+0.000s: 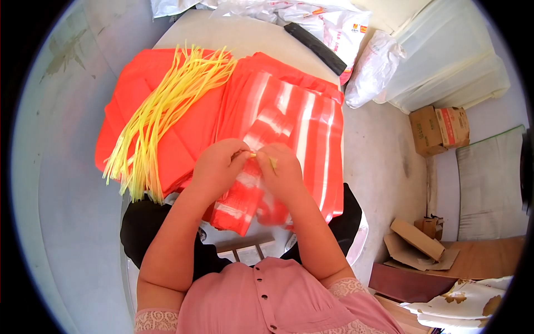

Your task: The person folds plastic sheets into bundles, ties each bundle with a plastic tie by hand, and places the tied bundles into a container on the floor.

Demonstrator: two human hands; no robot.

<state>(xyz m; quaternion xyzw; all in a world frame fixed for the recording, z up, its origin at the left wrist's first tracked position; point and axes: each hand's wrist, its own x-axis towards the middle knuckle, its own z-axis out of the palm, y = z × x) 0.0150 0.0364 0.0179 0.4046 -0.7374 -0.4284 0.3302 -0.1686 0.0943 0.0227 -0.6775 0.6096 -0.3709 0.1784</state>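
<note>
My left hand (219, 164) and my right hand (281, 170) meet over a folded bundle of red-and-white striped plastic (239, 203). Pinched between the fingertips of both hands is a yellow strip (253, 155), with its loose end showing by my right fingers. The strip crosses the bundle; whether it is knotted I cannot tell. Under and beside the bundle lies a stack of red-and-white striped plastic sheets (320, 139), perhaps bags. To the left, a bunch of long yellow strips (167, 117) rests on a stack of plain red sheets (125, 100).
The pale table (222, 33) bears the stacks. A black roll (315, 48) and white printed sacks (334, 28) sit at its far side. Cardboard boxes (436, 131) stand on the floor to the right, and flattened cardboard (414, 247) lies at lower right.
</note>
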